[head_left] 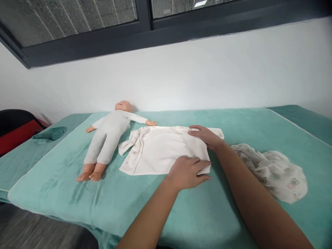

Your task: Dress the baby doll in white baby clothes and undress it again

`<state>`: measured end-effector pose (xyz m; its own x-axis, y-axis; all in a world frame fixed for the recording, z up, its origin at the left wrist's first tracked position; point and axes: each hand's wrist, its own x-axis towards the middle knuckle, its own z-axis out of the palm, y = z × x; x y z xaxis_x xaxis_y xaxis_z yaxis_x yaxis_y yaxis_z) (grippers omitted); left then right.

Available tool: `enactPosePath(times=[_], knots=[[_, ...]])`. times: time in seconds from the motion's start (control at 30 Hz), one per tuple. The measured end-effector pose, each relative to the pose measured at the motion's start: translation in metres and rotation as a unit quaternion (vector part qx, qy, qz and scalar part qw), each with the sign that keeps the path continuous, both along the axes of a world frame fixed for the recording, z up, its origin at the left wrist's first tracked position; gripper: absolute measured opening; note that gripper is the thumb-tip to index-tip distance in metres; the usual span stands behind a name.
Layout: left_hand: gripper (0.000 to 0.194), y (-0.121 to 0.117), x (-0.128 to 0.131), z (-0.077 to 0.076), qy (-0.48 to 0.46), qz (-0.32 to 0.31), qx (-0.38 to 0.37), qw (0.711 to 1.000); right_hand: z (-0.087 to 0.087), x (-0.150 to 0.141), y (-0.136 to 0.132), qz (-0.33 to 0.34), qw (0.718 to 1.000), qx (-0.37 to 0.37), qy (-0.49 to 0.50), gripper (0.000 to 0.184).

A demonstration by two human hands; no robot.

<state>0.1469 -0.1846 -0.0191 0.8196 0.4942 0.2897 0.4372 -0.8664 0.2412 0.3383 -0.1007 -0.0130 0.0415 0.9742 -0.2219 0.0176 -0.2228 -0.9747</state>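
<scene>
A white baby shirt (160,148) with snaps and small prints lies spread out flat on the green bed cover (124,207). My left hand (188,171) rests on the shirt's lower right part, palm down with its fingers stretched out. Farther back, my right hand (206,136) lies on the shirt near its right sleeve, fingers extended over the fabric. To the left, a baby doll (110,131) in a white body suit is on its back, one of its hands close to the shirt's top edge.
A crumpled white printed cloth (277,173) sits right of my right forearm. Behind the bed rises a white wall (207,76) below a dark-framed window (145,26). A red and black object (19,133) stands at the far left.
</scene>
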Motion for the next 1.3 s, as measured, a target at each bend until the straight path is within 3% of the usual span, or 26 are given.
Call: enactPosePath(times=[0.13, 0.27, 0.37, 0.47, 0.6, 0.8, 0.97, 1.03, 1.13, 1.3], knots=[[0.026, -0.005, 0.005, 0.001, 0.028, 0.019, 0.075, 0.997, -0.003, -0.005, 0.001, -0.025, 0.999, 0.010, 0.024, 0.056], [0.016, -0.011, 0.016, 0.004, 0.022, 0.069, 0.155, 0.985, -0.014, -0.007, 0.009, -0.074, 0.986, 0.140, 0.049, 0.054], [0.012, -0.015, 0.022, 0.004, -0.001, 0.104, 0.150, 0.983, -0.022, -0.006, 0.016, -0.081, 0.976, 0.204, 0.000, 0.050], [0.020, -0.017, 0.023, 0.001, -0.036, 0.134, 0.123, 0.983, -0.025, -0.006, 0.018, -0.099, 0.967, 0.229, -0.057, 0.038], [0.036, -0.018, 0.021, -0.002, -0.081, 0.068, 0.132, 0.986, -0.026, -0.008, 0.015, -0.140, 0.929, 0.255, -0.231, 0.029], [0.038, -0.015, 0.018, 0.002, -0.082, -0.009, 0.126, 0.989, -0.023, -0.002, 0.009, -0.101, 0.890, 0.254, -0.365, 0.036], [0.034, -0.012, 0.018, -0.001, -0.078, -0.079, 0.079, 0.991, 0.004, 0.014, -0.011, -0.030, 0.940, 0.166, -0.296, 0.038], [0.034, -0.013, 0.019, -0.004, -0.082, -0.097, 0.068, 0.990, 0.008, 0.013, -0.017, -0.005, 0.940, 0.157, -0.303, 0.040], [0.036, -0.016, 0.020, -0.007, -0.089, -0.097, 0.060, 0.990, -0.003, -0.004, -0.019, 0.045, 0.901, 0.200, -0.383, 0.046], [0.035, -0.024, 0.019, -0.007, -0.095, -0.091, 0.053, 0.990, -0.036, -0.039, -0.013, 0.153, 0.789, 0.262, -0.535, 0.066]])
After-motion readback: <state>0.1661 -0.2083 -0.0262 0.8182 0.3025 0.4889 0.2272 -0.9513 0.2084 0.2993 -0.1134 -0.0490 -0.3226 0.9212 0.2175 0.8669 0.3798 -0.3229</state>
